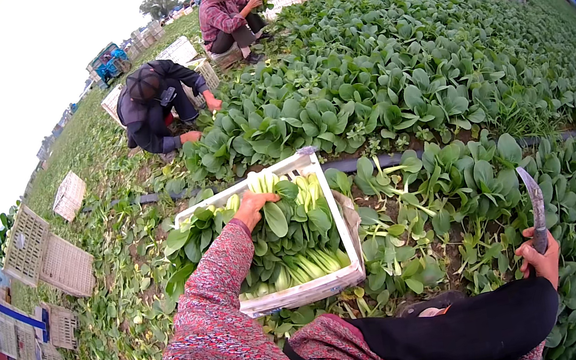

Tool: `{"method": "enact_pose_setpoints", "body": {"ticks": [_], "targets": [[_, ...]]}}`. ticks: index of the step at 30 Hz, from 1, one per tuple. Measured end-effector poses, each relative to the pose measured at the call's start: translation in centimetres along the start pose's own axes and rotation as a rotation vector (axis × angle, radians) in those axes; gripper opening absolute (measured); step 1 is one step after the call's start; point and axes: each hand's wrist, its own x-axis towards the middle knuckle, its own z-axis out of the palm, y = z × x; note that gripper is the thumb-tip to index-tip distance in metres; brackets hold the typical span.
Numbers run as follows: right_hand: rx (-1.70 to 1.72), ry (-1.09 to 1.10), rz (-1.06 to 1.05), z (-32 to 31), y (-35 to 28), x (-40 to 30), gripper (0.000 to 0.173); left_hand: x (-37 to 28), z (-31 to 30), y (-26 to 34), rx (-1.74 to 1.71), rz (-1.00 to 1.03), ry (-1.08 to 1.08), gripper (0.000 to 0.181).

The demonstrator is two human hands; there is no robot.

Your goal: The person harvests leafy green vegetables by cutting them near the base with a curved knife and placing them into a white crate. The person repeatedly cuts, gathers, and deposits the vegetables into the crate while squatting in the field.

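A white plastic crate (pixel 305 292) stands before me, filled with bok choy (pixel 306 266) laid in rows, pale stems towards its near and far sides. My left hand (pixel 254 207) reaches over it and grips bok choy at the far side, pale stems beyond the fingers and leaves below them. Part of that grip is hidden by the back of the hand. Out to the right, my right hand (pixel 542 256) holds a sickle (pixel 535 199) by its dark handle. Its curved, stained blade points up, above the growing leaves and apart from the crate.
A black hose (pixel 364 163) runs across the ground beyond the crate. Uncut bok choy (pixel 390 81) grows ahead and to the right. One crouching person (pixel 153 102) works at the row's edge; another person (pixel 228 21) sits farther back. More crates (pixel 66 266) stand left.
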Motion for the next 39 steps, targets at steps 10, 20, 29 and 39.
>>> {"method": "enact_pose_setpoints", "body": {"ticks": [10,20,29,39], "targets": [[0.001,0.012,0.017,0.0,0.0,-1.1,0.052,-3.5,-1.8,4.5,1.022,1.013,0.239,0.049],[0.056,0.271,-0.015,2.1,2.6,0.1,0.034,-4.1,-1.4,0.6,1.189,0.646,-0.128,0.035],[-0.225,0.449,0.369,-1.6,16.7,1.7,0.041,-7.6,19.0,12.3,1.024,1.04,-0.407,0.038],[-0.278,0.474,0.433,-0.2,27.1,9.0,0.034,-4.7,48.2,-10.9,0.921,1.186,-1.367,0.015]]}}
